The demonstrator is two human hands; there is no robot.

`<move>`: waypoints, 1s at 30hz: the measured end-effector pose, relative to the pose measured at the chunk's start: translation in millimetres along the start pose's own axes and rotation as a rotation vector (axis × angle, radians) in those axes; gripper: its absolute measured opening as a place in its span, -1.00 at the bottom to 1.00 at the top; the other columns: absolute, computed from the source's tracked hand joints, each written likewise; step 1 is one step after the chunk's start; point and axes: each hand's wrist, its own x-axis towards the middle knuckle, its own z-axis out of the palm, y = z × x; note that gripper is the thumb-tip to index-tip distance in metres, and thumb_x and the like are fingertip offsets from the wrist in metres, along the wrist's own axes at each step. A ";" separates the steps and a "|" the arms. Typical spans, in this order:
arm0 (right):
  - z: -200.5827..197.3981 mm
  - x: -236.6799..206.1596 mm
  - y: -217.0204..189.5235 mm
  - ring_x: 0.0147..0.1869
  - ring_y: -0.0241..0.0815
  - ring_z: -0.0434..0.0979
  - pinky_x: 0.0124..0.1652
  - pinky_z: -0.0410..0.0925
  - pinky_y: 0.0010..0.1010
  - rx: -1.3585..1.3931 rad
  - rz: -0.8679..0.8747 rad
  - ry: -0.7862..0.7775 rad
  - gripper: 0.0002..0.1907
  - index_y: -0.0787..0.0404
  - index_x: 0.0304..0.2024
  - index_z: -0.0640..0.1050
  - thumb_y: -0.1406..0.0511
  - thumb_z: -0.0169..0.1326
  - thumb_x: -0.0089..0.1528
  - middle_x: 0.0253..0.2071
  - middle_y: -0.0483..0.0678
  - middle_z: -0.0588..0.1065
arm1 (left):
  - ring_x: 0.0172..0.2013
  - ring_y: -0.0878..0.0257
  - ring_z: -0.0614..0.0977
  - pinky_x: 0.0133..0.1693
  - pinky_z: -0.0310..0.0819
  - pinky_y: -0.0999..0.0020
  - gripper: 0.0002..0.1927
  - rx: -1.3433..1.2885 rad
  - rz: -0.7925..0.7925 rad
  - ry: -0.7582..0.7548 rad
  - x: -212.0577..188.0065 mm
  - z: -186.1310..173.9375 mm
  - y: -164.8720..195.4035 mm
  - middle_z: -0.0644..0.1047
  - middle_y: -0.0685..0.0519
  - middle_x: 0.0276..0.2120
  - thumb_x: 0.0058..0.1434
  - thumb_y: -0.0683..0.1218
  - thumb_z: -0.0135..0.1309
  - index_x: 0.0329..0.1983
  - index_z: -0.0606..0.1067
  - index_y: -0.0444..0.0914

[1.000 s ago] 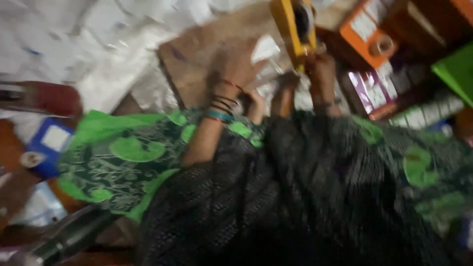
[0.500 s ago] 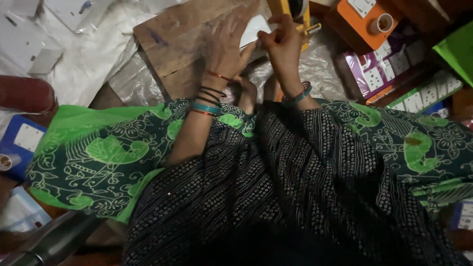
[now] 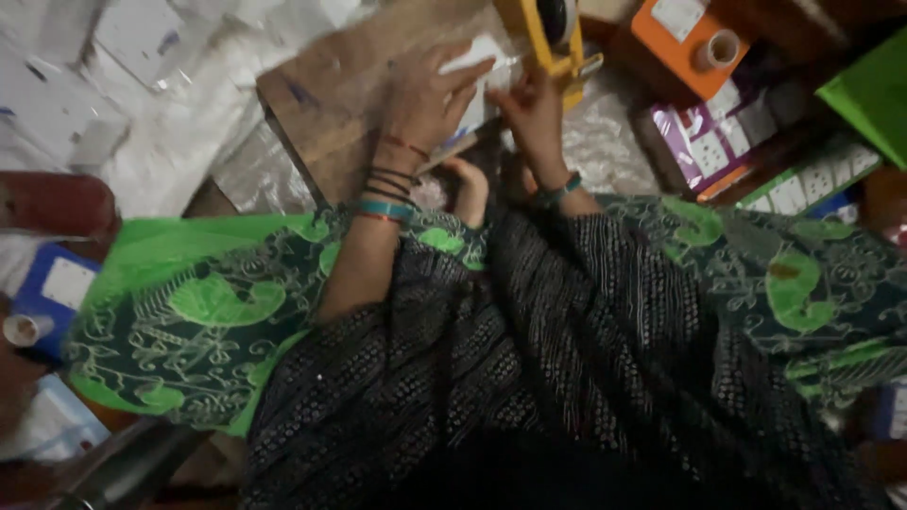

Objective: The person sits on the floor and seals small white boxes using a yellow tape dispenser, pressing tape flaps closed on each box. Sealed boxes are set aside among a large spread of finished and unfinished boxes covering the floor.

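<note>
My left hand (image 3: 425, 99) lies flat, fingers spread, on a white flat piece (image 3: 480, 52) that rests on a wooden board (image 3: 316, 109). Several bangles circle that wrist. My right hand (image 3: 534, 109) is curled just to the right, its fingers closed at the lower end of a yellow tool (image 3: 540, 30) that stands over the board's far edge. A thin stick-like item (image 3: 461, 144) runs between the two wrists. My lap, in green patterned cloth with a black dotted scarf over it, fills the lower half of the view.
Crumpled clear plastic sheeting (image 3: 142, 104) spreads at the upper left. An orange box (image 3: 675, 42) with a tape roll (image 3: 718, 49), a purple pack of white switches (image 3: 718, 137) and a green box (image 3: 874, 85) sit at the right. A blue box (image 3: 57, 283) lies at the left.
The view has steadied and shifted. My right hand has come down from the raised yellow tool to the board's edge, and my left hand has spread flat on the white piece.
</note>
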 end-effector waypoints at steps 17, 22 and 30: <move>-21.8 19.8 -38.9 0.23 -0.14 0.44 -0.07 0.49 -0.37 -0.210 -0.142 -0.357 -0.24 0.26 0.35 0.29 0.53 0.21 0.10 0.25 0.01 0.38 | 0.01 -0.11 0.57 0.08 0.43 0.00 0.00 0.457 -0.261 -0.204 17.7 -11.6 21.7 0.57 -0.12 -0.06 0.05 -0.14 0.25 0.58 0.12 0.00; -2.1 7.0 -29.2 0.38 -0.10 0.35 0.11 0.49 -0.27 -0.119 -0.065 -0.538 -0.20 0.27 0.37 0.25 0.56 0.22 0.10 0.36 0.02 0.29 | 0.00 -0.07 0.56 0.12 0.37 0.00 -0.34 0.606 -0.151 -0.086 18.9 4.8 49.4 0.58 -0.10 -0.13 0.19 -0.08 0.21 0.38 0.33 -0.04; -17.4 22.2 6.6 0.36 -0.05 0.43 0.22 0.40 -0.26 -0.311 -0.070 -0.678 -0.20 0.29 0.34 0.29 0.58 0.18 0.05 0.30 0.04 0.39 | -0.15 -0.09 0.65 -0.08 0.55 0.05 -0.19 0.347 -0.138 -0.276 30.1 -22.9 70.4 0.62 -0.14 -0.16 0.05 -0.10 0.24 0.44 0.32 -0.07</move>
